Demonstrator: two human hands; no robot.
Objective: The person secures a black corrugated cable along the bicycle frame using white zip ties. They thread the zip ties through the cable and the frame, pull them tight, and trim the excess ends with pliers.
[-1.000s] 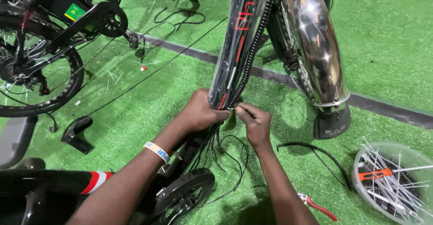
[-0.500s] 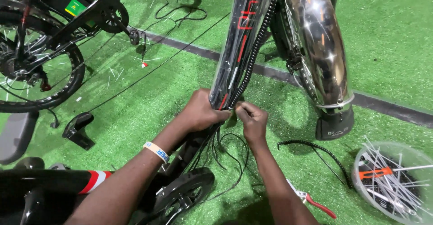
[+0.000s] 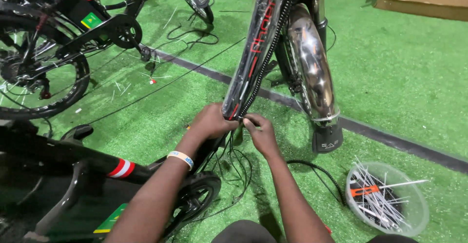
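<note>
Head view. The left hand (image 3: 210,122) was closed around the lower end of the bicycle frame tube (image 3: 257,48), which was wrapped in clear plastic film and ran from the centre of the picture up toward 12 o'clock. The right hand (image 3: 262,135), just beside the left at its 3 o'clock, was pinched shut on the thin black cables (image 3: 233,159) where they left the tube end; whether it also held a tie or small tool could not be told. The cables hung in loose loops toward 6 o'clock, down to a small black wheel (image 3: 195,199). A black spiral cable sleeve (image 3: 265,58) lay along the tube's right edge. At 3 o'clock of the tube stood a chrome mudguard (image 3: 312,72) with a black flap (image 3: 327,139).

Handling, as judged: the cables looked light, limp and springy, likely to slip from a loose pinch, so they were best held close to the tube mouth, where they bunched. The film-wrapped tube looked stiff and slick; a full wrap of the hand suited it.

At 4 o'clock a clear round tub (image 3: 387,199) of white cable ties lay on the green artificial turf (image 3: 399,77). A second bicycle (image 3: 53,53) stood at 10 o'clock.
</note>
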